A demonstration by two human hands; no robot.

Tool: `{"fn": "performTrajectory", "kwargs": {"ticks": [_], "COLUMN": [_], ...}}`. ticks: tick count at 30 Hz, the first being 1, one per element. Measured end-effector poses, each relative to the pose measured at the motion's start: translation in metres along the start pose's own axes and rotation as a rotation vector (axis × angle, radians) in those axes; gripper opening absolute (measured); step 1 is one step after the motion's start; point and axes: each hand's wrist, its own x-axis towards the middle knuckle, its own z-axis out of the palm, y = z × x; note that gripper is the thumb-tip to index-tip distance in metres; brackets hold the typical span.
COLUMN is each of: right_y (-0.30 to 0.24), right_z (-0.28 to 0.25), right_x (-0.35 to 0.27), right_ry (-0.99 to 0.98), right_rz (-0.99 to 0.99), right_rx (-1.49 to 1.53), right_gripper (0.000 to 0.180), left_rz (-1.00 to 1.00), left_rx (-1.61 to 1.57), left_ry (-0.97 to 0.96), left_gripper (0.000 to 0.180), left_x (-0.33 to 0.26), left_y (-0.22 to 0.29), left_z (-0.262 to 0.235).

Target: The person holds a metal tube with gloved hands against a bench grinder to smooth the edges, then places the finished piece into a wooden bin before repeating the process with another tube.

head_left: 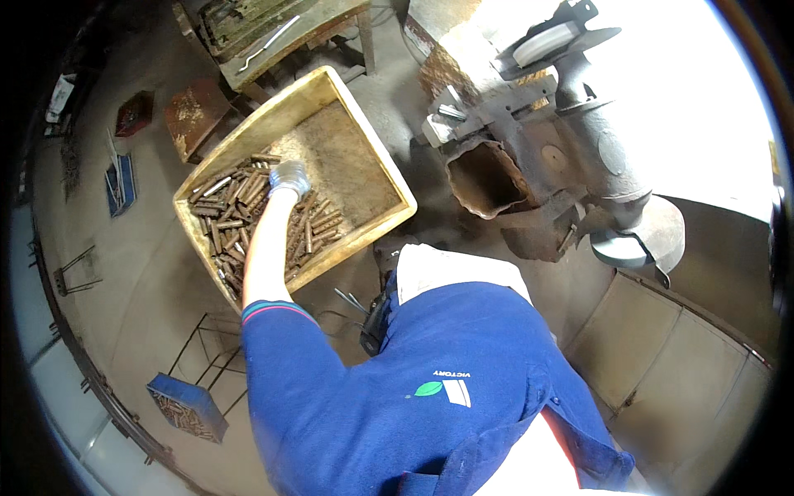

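Reaches with the pale-gloved left hand (289, 175) into a yellowish bin (343, 153), right at the short brown metal pieces (240, 194) heaped along its left side (cannot tell the spread or grip of the fingers), near a worn surface (313, 31).

Glove (290, 179) over the fingers (287, 169): matt, apparently cloth
Pieces (309, 237) beside the fingers: rough, rusty metal, a few shiny
Bin (346, 149) around the fingers: plastic, matt and scuffed
Machine (608, 153) right of the fingers: dull metal
Shirt (331, 401) behind the fingers: matt cloth
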Motion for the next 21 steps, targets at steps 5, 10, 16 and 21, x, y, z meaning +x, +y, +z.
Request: {"fn": "performTrajectory", "kwargs": {"ticks": [5, 10, 16, 21], "right_y": [-0.010, -0.023, -0.070, -0.119], "right_z": [-0.015, -0.028, -0.034, -0.027], "right_x": [-0.016, -0.038, -0.065, -0.100], "right_ry": [-0.027, -0.099, -0.220, -0.303], "right_rz": [0.014, 0.047, 0.032, -0.019], "right_rx": [0.001, 0.014, -0.003, 0.023], "right_gripper": [0.019, 0.019, 0.019, 0.019], "left_rz": [-0.131, -0.001, 0.106, 0.228], "left_rx": [-0.209, -1.064, -1.608, -1.758], "left_ry": [0.177, 0.291, 0.156, 0.048], "left_gripper": [0.019, 0.016, 0.024, 0.027], "left_x": [-0.049, -0.111, -0.196, -0.209], "left_y": [-0.014, -0.040, 0.006, 0.043], "left_z": [-0.055, -0.077, -0.105, -0.114]}}
